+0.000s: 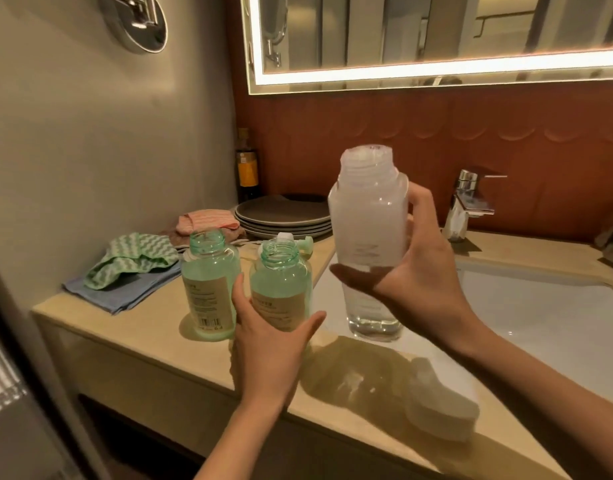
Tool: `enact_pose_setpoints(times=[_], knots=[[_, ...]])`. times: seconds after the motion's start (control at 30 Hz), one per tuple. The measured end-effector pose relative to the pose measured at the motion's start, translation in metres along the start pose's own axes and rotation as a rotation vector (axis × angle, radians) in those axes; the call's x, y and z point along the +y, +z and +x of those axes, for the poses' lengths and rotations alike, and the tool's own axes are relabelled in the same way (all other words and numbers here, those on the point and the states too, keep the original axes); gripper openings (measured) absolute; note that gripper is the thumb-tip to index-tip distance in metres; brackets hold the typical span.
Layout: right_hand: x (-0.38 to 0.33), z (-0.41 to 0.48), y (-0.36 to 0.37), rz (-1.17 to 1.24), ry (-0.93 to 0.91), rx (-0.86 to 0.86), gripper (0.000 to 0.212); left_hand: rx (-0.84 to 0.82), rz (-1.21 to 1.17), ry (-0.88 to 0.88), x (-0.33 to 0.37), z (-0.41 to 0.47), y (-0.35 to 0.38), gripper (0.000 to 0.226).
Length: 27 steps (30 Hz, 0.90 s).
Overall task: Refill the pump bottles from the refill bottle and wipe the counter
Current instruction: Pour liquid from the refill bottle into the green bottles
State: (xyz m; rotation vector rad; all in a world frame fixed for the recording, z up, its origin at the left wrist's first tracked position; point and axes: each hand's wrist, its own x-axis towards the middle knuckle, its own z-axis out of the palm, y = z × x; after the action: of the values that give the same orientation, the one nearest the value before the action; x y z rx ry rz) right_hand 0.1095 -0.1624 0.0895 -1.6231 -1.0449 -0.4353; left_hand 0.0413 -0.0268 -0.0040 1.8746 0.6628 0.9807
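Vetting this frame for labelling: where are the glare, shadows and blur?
Head view throughout: the mirror's lit white strip is blown out; the clear plastic refill bottle in the right hand throws a dark shadow on the beige counter; the white cap near the front edge is smeared.

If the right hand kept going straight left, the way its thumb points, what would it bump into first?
Probably the nearer green pump bottle that the left hand grips. The refill bottle in the right hand would touch it first, though depth is unclear.
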Motion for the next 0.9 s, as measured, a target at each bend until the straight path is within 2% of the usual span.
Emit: enact_pose_setpoints(times=[0.1, 0.17, 0.23, 0.43, 0.57, 0.9], knots=[[0.007, 0.028, -0.007, -0.027, -0.025, -0.019, 0.093, -0.069, -0.061, 0.024, -0.009, 0.008, -0.002, 0.093], [0.011, 0.044, -0.01, -0.045, -0.041, -0.036, 0.094, -0.16, -0.076, 0.054, -0.01, 0.008, -0.005, 0.074], [0.014, 0.057, -0.012, -0.061, -0.058, -0.058, 0.094, -0.251, -0.066, 0.093, -0.009, 0.007, -0.007, 0.066], [0.032, 0.071, -0.007, -0.068, -0.101, -0.118, 0.093, -0.294, 0.021, 0.19, -0.012, 0.004, -0.008, 0.085], [0.048, 0.067, -0.005, -0.104, -0.142, -0.174, 0.092, -0.277, 0.051, 0.223, -0.012, 0.002, -0.007, 0.077], [0.073, 0.067, -0.012, -0.251, -0.181, -0.346, 0.094, -0.274, 0.047, 0.262, -0.013, -0.001, -0.008, 0.074]])
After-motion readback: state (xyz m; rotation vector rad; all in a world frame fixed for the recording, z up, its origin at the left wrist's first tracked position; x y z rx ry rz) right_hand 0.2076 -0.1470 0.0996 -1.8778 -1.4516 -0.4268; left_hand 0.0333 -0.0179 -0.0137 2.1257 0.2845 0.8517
